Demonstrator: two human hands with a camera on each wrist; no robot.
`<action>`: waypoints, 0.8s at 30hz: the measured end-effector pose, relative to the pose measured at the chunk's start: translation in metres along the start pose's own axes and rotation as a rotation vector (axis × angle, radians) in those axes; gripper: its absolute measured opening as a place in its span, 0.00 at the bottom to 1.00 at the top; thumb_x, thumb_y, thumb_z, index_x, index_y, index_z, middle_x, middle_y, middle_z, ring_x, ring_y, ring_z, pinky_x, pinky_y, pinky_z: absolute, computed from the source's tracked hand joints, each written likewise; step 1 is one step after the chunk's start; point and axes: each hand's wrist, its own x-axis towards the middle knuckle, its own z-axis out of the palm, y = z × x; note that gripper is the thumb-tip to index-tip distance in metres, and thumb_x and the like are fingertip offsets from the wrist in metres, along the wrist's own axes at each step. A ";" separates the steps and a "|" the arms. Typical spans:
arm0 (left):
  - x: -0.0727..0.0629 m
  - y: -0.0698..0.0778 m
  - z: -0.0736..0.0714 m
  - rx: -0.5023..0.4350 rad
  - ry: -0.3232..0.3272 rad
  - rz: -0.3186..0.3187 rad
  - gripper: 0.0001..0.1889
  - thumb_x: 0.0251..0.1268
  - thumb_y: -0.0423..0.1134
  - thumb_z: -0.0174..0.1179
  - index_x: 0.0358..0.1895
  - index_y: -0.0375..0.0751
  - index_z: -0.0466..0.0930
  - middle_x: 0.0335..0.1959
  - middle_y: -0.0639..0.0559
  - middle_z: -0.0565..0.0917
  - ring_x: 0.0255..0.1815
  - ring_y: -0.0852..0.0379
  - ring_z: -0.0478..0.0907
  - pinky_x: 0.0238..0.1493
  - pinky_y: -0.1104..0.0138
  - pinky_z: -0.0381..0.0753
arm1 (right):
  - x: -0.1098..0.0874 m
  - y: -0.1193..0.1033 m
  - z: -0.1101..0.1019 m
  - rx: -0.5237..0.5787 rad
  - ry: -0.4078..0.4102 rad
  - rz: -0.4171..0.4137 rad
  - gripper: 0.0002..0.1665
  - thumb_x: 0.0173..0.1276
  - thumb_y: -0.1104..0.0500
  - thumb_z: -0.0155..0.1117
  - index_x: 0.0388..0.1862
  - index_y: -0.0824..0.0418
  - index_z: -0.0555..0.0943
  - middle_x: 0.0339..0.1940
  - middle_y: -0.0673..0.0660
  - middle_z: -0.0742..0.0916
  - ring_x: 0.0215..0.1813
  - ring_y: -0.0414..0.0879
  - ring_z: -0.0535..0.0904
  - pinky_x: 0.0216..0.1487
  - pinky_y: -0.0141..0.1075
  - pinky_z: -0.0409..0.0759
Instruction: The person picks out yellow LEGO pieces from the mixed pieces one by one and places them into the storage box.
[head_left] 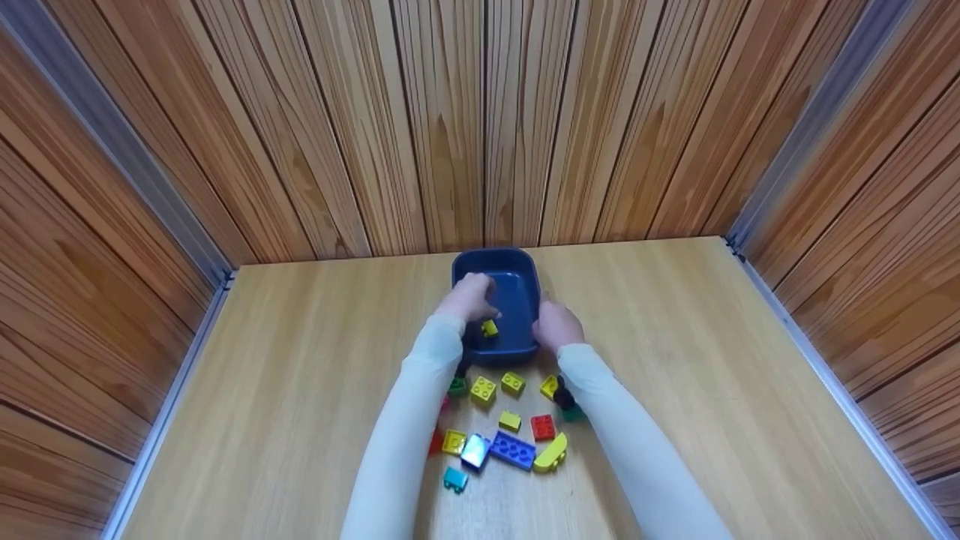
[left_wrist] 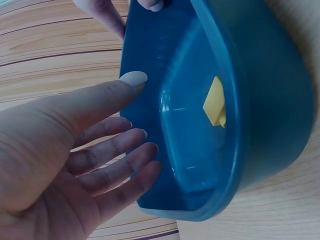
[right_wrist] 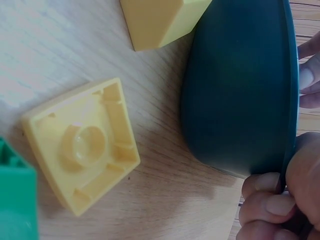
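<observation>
"Where'd you have your L hand (head_left: 469, 298)?"

"Over the L side of the blue bin (head_left: 506, 357), arm reaching fwd — nothing in its grasp. Fingers loose and a bit spread, thumb stretched out well apart from them. Couldn't tell if the tips touched the bin wall."

"And the R hand (head_left: 559, 326)?"

"That one gripped the bin: fingers curled at the rim on the R side, nr the near end, thumb against it too. Both forearms, in pale sleeves (head_left: 409, 420), slanted inward toward the bin."

"Anything inside?"

"One small yellow pc (head_left: 490, 328), nr the bin's near L corner, just beside my L hand in the head view."

"Bin itself?"

"On the wooden table (head_left: 262, 412), toward the far edge, close to the planked back wall (head_left: 442, 127)."

"Other bricks?"

"Scattered on my side of the bin, mostly btwn my forearms — a red brick (head_left: 543, 427), a long blue brick (head_left: 513, 450) w/ a curved yellow pc (head_left: 551, 454) at its R end, a teal brick (head_left: 454, 479) nearest me. R wrist view had a hollow yellow brick (right_wrist: 82, 145) underside up nr the bin, w/ a green brick (right_wrist: 17, 200) close by."
</observation>
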 end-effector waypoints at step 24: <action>-0.037 0.013 -0.002 0.049 0.052 0.126 0.31 0.60 0.51 0.65 0.66 0.46 0.70 0.62 0.50 0.75 0.61 0.53 0.72 0.58 0.58 0.74 | 0.000 -0.001 0.001 0.043 -0.019 0.017 0.33 0.71 0.64 0.51 0.73 0.70 0.56 0.37 0.62 0.83 0.32 0.50 0.80 0.32 0.41 0.79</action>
